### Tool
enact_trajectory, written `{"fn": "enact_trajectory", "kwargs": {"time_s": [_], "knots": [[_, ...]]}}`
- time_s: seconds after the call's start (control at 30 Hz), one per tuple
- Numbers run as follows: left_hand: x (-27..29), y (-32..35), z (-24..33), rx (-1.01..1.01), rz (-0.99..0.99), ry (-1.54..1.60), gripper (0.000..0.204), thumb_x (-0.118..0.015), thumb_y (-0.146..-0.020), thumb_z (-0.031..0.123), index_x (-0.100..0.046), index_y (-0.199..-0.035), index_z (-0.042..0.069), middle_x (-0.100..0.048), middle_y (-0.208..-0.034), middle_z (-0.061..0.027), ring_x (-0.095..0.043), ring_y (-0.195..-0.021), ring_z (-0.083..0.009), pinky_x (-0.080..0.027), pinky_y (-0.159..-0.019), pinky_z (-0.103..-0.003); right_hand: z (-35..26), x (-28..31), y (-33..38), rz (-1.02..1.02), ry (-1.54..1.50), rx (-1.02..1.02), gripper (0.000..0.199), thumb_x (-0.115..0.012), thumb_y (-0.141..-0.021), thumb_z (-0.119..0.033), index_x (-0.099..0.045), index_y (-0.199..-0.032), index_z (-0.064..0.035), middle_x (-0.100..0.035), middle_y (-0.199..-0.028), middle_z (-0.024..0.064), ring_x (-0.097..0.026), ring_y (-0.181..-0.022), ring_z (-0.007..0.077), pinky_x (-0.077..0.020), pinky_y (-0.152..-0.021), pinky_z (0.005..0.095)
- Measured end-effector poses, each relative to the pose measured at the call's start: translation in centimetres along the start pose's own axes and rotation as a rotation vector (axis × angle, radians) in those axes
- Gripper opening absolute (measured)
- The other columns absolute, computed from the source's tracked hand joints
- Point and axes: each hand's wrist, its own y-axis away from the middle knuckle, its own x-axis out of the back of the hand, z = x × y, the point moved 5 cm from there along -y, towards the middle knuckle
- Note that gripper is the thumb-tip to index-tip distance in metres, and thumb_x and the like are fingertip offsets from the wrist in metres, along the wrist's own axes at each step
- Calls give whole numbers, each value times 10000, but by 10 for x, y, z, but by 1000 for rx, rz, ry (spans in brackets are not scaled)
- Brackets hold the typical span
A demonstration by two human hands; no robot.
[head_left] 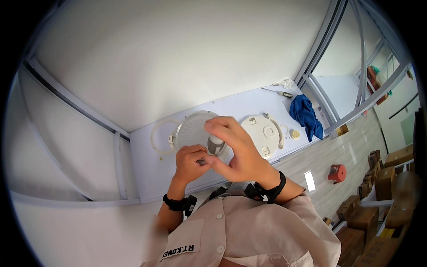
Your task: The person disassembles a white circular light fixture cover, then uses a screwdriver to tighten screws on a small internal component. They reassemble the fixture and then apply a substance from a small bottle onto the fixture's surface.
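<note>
Landmark: the round metal lid [192, 129] lying flat on the white table [147, 173]; every place below is told from it.

Left hand [190, 163]: nearest the person, at the near edge of the metal lid. Its grip is closed into a loose fist on a small dark part [202, 162] that peeps out between thumb and fingers; what the part is, I cannot tell.

Right hand [233, 149]: just right of the left hand and touching it, over the near right rim of the metal lid. Its fingers curl over a small grey-and-white knob-like piece [215, 143], the grip clamped on it from above and the side.

Key relation: the knob-like piece stands between the two hands, its long axis about upright, just above the dark part. The right hand covers it; the left hand meets it from below and the left. Both are at it, the right one closer.

Metal lid: partly hidden by both hands, its far left arc bare.

White ring [159, 138]: flat on the table, just left of the metal lid.

White plastic cover [263, 135]: round, just right of the metal lid, beyond the right hand.

Small round yellow part [295, 134]: right of the plastic cover, well apart from the metal lid.

Blue cloth [306, 115]: bunched at the table's right end, far right of the metal lid.

Screwdriver [281, 93]: farthest, at the far right corner beyond the cloth.
</note>
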Motion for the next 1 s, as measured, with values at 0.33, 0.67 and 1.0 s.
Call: {"fn": "enact_trajectory", "kwargs": {"time_s": [0.33, 0.67, 1.0], "knots": [[8, -8, 18, 11, -39, -50, 278, -935, -714, 256, -678, -692, 150, -680, -819, 60, -645, -770, -167, -404, -764, -356, 11, -5, 19, -54, -146, -112, 857, -685, -947, 39, -259, -1684, -62, -618, -1461, 255, -692, -1260, 361, -582, -982, 431], [14, -6, 23, 72, -158, -21, 156, -876, -777, 223, -744, -803, 142, -706, -888, 53, -653, -790, -168, -402, -804, -365, 7, -1, 12, -110, -166, -18, 633, -727, -919, 1, -515, -1515, -28, -521, -1493, 243, -636, -1232, 392, -542, -1015, 434], [14, 0, 17, 39, -117, 70, 103, -858, -788, 183, -773, -831, 145, -702, -912, 47, -647, -825, -177, -420, -842, -365, 19, -7, 25, 56, -318, -109, 784, -789, -874, 8, -463, -1584, -50, -637, -1329, 223, -646, -1174, 318, -545, -953, 394]]}}
